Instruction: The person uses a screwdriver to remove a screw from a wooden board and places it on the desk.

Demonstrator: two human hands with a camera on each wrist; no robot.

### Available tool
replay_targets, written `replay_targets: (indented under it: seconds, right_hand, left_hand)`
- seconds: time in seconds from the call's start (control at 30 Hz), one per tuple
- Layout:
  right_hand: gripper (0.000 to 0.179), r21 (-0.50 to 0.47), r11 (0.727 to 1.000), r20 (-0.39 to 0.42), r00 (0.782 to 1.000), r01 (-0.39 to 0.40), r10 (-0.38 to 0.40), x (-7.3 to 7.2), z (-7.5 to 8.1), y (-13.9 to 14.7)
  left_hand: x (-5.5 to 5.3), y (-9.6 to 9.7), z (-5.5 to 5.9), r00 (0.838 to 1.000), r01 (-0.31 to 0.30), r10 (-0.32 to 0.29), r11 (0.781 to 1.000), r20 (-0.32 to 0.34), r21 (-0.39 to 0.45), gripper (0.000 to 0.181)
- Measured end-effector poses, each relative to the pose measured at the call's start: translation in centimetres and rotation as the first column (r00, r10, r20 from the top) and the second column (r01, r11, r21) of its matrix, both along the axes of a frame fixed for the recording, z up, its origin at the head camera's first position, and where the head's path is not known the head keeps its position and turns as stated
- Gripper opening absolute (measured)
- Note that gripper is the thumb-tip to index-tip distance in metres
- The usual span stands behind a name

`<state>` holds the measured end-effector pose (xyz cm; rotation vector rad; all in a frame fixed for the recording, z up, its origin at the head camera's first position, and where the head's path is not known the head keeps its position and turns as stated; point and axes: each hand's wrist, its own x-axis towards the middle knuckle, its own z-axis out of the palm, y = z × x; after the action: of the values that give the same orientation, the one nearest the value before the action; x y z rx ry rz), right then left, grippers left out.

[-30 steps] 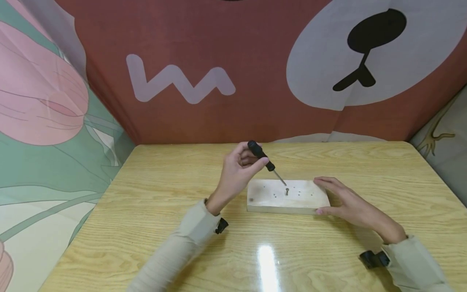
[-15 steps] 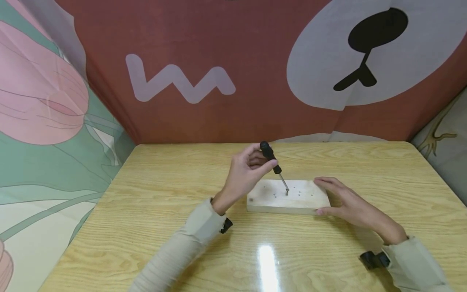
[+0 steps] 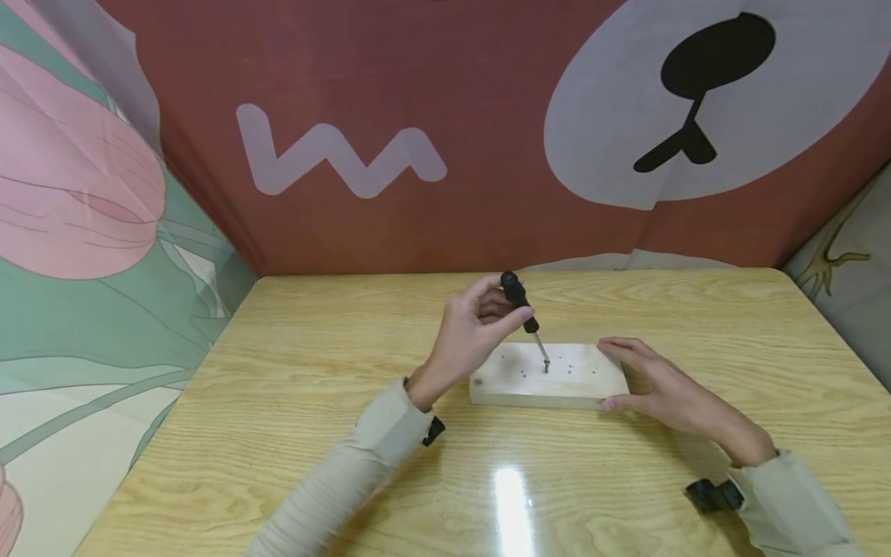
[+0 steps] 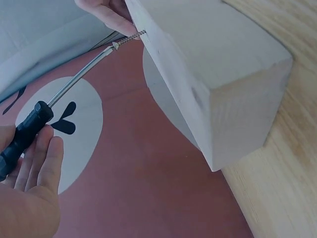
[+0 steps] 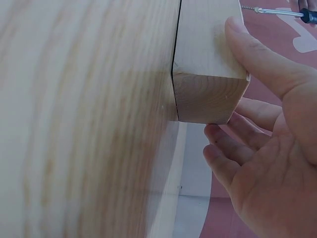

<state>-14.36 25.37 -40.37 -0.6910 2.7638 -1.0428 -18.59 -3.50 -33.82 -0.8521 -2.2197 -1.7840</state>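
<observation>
My left hand [image 3: 468, 333] grips the black handle of a screwdriver [image 3: 516, 292], which tilts down to the right. In the left wrist view the screwdriver's tip [image 4: 111, 48] meets the head of a screw [image 4: 130, 39]. That screw stands out of the top face of a pale wooden block [image 3: 578, 388], most of its thread showing. Small dark holes dot the same face. My right hand [image 3: 670, 393] holds the block's right end, the thumb on the near side and the fingers at the far side and end. The screw's point is hidden in the wood.
The block lies flat on a wood-grained table [image 3: 334, 340]. Behind the table hangs a reddish-brown printed cloth [image 3: 390, 232], and a floral one [image 3: 76, 201] covers the left side. A bright light reflection crosses the front of the tabletop.
My left hand has moved right with the screwdriver, bringing its tip from beside the screw onto the screw head. The block and right hand have stayed in place.
</observation>
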Motion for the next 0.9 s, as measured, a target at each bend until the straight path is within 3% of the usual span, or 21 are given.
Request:
replay_targets:
  seconds: [0.47,0.9]
  right_hand:
    - [0.082,-0.024,1.0,0.02,1.0,-0.012,0.012,0.02,-0.03,0.08]
    - [0.082,-0.012,1.0,0.002,1.0,-0.008,0.008,-0.03,0.0,0.04]
  left_hand:
    - [0.21,0.1,0.04,0.998,0.027,-0.028,1.0,-0.064,-0.009,0.03]
    - [0.04,0.86,0.14,0.998,0.05,-0.051,0.999,-0.041,-0.017,0.032]
